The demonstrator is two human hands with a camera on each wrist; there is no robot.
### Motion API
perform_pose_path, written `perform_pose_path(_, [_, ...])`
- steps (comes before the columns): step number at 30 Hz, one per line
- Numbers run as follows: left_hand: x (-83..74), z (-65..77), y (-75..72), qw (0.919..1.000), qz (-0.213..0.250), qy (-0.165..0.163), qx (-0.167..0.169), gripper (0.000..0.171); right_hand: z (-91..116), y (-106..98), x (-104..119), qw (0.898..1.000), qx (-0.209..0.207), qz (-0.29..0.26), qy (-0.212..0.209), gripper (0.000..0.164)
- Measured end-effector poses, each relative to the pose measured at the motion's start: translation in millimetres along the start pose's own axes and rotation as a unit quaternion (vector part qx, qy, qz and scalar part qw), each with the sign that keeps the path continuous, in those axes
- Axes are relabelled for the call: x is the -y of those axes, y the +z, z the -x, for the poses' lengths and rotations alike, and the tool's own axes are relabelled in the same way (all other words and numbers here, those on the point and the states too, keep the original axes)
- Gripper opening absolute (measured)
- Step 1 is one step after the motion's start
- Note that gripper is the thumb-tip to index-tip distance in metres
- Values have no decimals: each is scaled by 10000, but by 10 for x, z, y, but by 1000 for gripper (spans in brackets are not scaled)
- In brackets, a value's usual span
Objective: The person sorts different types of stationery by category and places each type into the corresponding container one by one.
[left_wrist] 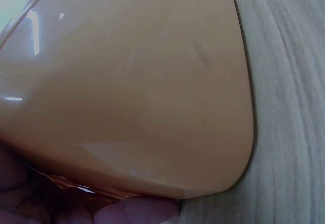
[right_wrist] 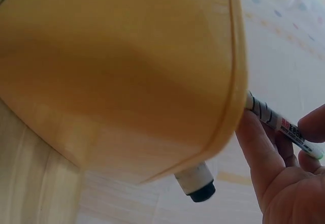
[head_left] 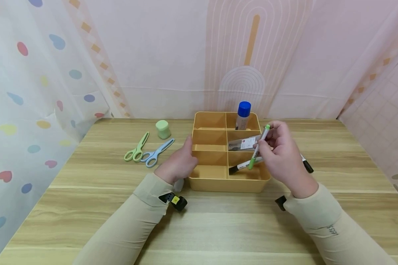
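Note:
A yellow-orange divided organizer box (head_left: 230,185) sits on the table. At its left wall, my left hand (head_left: 179,162) grips the edge, thumb at the rim; its fingers (left_wrist: 137,211) show along the wall in the left wrist view. My right hand (head_left: 282,156) pinches a white marker with green ends (head_left: 259,147), held slanted over the front right compartment. In that compartment a black-capped marker (head_left: 242,166) leans. Behind it lies a clear case with a white label (head_left: 247,142), partly hidden by the right hand. A blue-capped glue stick (head_left: 243,115) stands in the back right compartment.
Left of the box lie green scissors (head_left: 137,149) and blue scissors (head_left: 157,152), with a small light green lidded pot (head_left: 163,129) behind them. Another black-capped marker (head_left: 307,165) lies right of the box, partly behind the right hand. A patterned curtain (head_left: 152,55) rises behind the table.

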State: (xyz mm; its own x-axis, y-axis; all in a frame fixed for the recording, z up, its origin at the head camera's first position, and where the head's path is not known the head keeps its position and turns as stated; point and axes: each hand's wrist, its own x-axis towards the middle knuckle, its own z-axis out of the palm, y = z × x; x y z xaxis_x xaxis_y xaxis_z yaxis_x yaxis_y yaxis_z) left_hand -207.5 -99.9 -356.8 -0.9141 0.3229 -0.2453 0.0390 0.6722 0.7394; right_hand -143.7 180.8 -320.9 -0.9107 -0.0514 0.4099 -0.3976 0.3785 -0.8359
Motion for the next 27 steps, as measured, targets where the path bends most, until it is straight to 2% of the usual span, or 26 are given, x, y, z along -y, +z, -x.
perform_pose_path(17, [4,-3,-5,10000,81,-21,28,88,27,90,-21,9988,342,336,82,28])
perform_pose_path(27, [18,-6,-6,10000,-52,-24,73,89,41,140,-54,9978,570,284,189,29])
